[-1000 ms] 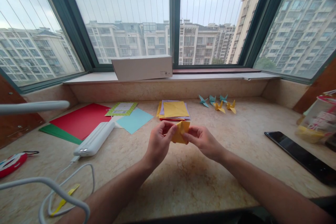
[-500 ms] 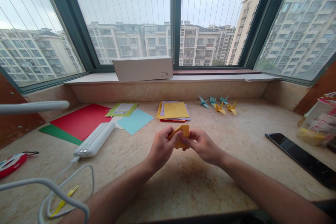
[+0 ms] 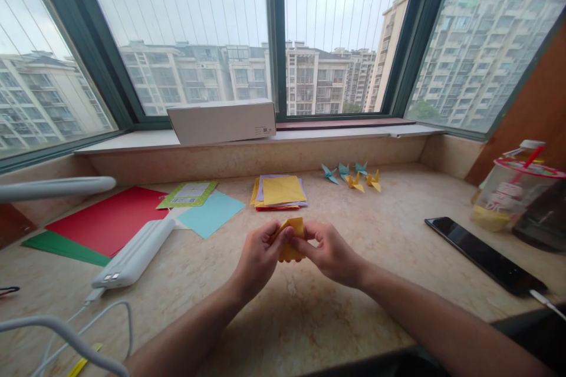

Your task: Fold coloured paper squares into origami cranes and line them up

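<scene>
A small folded piece of yellow origami paper [image 3: 295, 226] is pinched between my two hands above the stone counter. My left hand [image 3: 263, 253] grips its left side, with the thumb pressed on the face towards me. On the other side my right hand [image 3: 331, 253] holds it, thumb also on the front and fingers behind. Both thumbs and fingers cover part of the folds. Just beyond lies a stack of paper squares [image 3: 283, 189], yellow on top with purple and red below. Yellow paper cranes [image 3: 355, 183] and blue paper cranes [image 3: 329, 174] stand behind to the right.
Red paper [image 3: 108, 218], a light blue sheet [image 3: 212, 215] and a white power bank [image 3: 135, 253] with cables lie to the left. On the right are a black phone [image 3: 481, 253] and a plastic cup [image 3: 502, 200]. A white box [image 3: 221, 123] rests on the sill.
The view has turned slightly to the right, so everything sits further left. Both hands still hold the yellow paper; the thumbs have shifted a little on it.
</scene>
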A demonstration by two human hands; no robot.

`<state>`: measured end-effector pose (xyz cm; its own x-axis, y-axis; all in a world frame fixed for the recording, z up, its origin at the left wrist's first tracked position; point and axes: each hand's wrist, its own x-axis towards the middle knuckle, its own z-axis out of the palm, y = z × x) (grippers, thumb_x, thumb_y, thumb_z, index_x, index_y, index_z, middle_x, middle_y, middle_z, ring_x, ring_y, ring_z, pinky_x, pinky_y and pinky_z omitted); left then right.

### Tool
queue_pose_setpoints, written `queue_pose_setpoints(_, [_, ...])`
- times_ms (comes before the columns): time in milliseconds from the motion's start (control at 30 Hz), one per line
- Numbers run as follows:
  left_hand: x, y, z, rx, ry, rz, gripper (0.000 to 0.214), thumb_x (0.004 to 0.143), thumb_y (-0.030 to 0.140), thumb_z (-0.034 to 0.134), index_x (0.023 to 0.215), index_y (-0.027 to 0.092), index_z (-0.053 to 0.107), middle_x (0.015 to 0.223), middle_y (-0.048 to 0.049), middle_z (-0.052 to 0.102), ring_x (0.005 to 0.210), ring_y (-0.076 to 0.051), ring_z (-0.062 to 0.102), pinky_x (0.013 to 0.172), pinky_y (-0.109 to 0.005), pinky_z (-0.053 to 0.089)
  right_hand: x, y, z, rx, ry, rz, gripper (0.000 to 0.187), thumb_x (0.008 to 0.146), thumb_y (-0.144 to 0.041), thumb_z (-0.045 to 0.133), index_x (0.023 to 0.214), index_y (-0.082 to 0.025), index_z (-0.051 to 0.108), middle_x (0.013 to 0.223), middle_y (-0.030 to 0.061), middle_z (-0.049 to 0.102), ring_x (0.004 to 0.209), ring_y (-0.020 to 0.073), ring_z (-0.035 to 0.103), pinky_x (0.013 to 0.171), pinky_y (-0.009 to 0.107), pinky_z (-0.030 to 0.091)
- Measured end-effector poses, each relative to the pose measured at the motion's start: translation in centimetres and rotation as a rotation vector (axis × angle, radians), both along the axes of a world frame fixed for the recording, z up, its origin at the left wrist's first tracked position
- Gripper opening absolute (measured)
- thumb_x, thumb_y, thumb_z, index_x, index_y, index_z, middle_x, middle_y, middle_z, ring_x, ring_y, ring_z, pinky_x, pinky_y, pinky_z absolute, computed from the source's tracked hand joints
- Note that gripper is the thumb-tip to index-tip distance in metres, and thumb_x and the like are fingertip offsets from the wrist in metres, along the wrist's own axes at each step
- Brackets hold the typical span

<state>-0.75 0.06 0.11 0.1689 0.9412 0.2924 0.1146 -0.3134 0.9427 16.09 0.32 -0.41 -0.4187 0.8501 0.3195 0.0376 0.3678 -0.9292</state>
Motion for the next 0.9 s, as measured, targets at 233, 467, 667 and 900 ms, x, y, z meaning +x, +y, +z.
queue_pose_setpoints(233, [-0.2,0.0,0.5,-0.050,-0.001,-0.072,0.042,0.085,0.051,0.062,0.102,0.013,0.059,0.069,-0.0028,0.067,0.052,-0.013,0.059,0.046,-0.022,0.044,0.2,0.9,0.1,-0.098,0.143,-0.036,0.041,0.083,-0.054,0.065,0.091,-0.014,0.068,0.077,0.0051,0.068,0.066,0.0158,0.062,0.060,0.028,0.051])
queue_pose_setpoints(467, [-0.3,0.2,0.6,-0.020,-0.014,-0.018,0.039,0.088,0.051,0.058,0.093,0.013,0.062,0.067,-0.0030,0.065,0.052,-0.013,0.059,0.044,-0.021,0.043,0.7,1.6,0.3,-0.159,0.159,0.057,0.042,0.082,-0.054,0.067,0.092,-0.013,0.068,0.077,0.0053,0.067,0.063,0.0135,0.058,0.058,0.027,0.048])
queue_pose_setpoints(667, [-0.4,0.2,0.8,-0.036,-0.058,-0.016,0.041,0.090,0.050,0.054,0.083,0.011,0.063,0.062,-0.0039,0.065,0.048,-0.013,0.059,0.042,-0.021,0.043,0.8,1.4,0.3,-0.150,0.124,0.093,0.043,0.083,-0.054,0.067,0.095,-0.013,0.069,0.078,0.0053,0.069,0.065,0.0138,0.058,0.060,0.027,0.047])
queue_pose_setpoints(900, [-0.6,0.3,0.8,-0.042,-0.057,-0.022,0.039,0.090,0.050,0.054,0.086,0.012,0.062,0.063,-0.0015,0.062,0.045,-0.011,0.056,0.039,-0.019,0.041,1.0,1.7,0.2,-0.142,0.131,0.005,0.040,0.080,-0.051,0.070,0.092,-0.013,0.069,0.077,0.0049,0.068,0.064,0.0140,0.059,0.059,0.027,0.049])
